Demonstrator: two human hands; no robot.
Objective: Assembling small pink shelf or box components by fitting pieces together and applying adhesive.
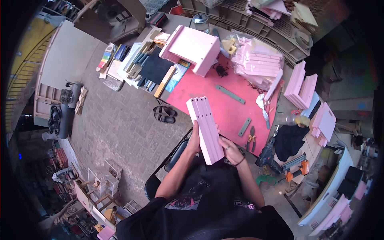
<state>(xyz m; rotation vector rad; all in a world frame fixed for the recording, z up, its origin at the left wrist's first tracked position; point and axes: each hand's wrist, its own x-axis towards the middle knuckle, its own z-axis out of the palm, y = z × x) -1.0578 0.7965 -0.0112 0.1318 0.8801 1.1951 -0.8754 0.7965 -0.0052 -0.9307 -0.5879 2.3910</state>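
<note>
Between my two hands is a bundle of several long pink slats (pixel 206 130), held side by side and tilted, with small dark holes near the far ends. My left hand (pixel 194 138) is closed along the left side of the bundle. On the right, my right hand (pixel 231 151) grips the bundle's near part, and a dark band circles that wrist. The slats are above the near edge of a red mat (pixel 212 90). An assembled pink piece (pixel 194 46) like a small stool stands at the mat's far left. Behind the mat lies a clear plastic bag of pink slats (pixel 258 62).
Green-grey bars (pixel 230 94), pliers (pixel 251 139) and a white tube (pixel 262 106) lie on the mat. A black drill (pixel 268 154) and an orange-and-grey tool (pixel 298 171) rest at right, near stacked pink panels (pixel 324 123). Sandals (pixel 164 114) are on the brick floor.
</note>
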